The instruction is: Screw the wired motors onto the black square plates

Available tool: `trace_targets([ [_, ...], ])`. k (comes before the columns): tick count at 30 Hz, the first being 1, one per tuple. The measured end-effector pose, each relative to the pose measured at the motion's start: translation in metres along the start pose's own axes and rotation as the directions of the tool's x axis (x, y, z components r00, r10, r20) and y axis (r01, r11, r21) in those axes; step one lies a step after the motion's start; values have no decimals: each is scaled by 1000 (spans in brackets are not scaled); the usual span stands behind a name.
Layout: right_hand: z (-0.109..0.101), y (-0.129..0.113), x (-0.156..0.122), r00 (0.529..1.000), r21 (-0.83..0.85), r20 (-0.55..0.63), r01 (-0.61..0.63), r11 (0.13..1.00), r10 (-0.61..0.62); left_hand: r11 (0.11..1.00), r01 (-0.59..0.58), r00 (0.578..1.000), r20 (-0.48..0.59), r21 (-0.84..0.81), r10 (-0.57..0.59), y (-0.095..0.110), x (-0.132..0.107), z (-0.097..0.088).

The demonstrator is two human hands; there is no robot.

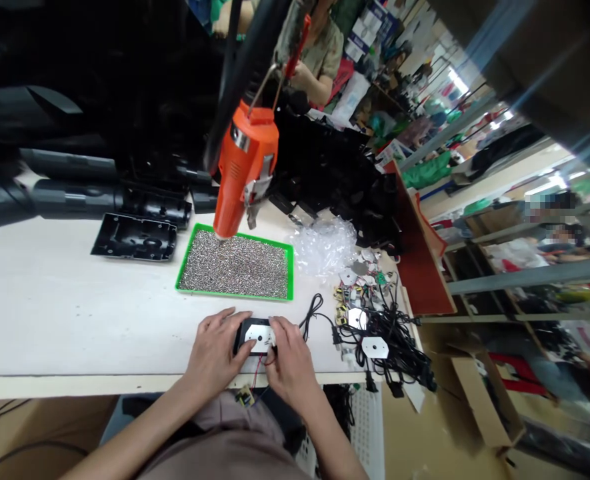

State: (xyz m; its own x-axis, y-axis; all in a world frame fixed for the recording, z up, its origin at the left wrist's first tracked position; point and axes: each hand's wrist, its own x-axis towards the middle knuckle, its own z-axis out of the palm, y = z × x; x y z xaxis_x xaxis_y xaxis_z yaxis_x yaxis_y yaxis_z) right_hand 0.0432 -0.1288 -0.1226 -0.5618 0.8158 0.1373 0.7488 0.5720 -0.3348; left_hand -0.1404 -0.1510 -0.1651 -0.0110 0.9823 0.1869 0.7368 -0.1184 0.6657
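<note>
On my feed a long white workbench (75, 313) carries everything, and I'm taking the green tray (291, 273) as my landmark. The tray is filled with tiny metal screws (235, 265). Left of the tray lies a black plastic cover (133, 237). Just right of it sits crumpled bubble wrap (325, 248), and beyond that a pile of small circuit parts (359, 287). Further right, below that pile, is a tangle of black cables (389, 340) with a white plate (375, 347) on top. In front of the tray is a small black casing (242, 337).
</note>
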Motion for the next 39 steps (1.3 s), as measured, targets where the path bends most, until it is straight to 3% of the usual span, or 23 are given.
trace_targets([
  [8,-16,8,-3,998,106,-31,66,992,-63,1000,-8,1000,1,4,8,2,2,-2],
  [15,-35,-4,7,980,-217,109,188,958,-168,1000,-13,1000,4,6,13,2,1,-1],
  [20,-30,-14,19,980,-321,131,186,929,-150,1000,-4,1000,13,-7,4,3,1,-2],
  [25,-26,-13,25,990,-201,130,73,977,-47,998,-67,996,55,-10,67,0,-2,-4],
  [35,-21,-11,36,976,-166,161,175,970,-149,997,-63,996,64,-46,66,-8,-1,-10],
  [39,-18,-8,32,983,-151,126,153,977,-135,997,-60,995,80,-48,63,-10,1,-13],
])
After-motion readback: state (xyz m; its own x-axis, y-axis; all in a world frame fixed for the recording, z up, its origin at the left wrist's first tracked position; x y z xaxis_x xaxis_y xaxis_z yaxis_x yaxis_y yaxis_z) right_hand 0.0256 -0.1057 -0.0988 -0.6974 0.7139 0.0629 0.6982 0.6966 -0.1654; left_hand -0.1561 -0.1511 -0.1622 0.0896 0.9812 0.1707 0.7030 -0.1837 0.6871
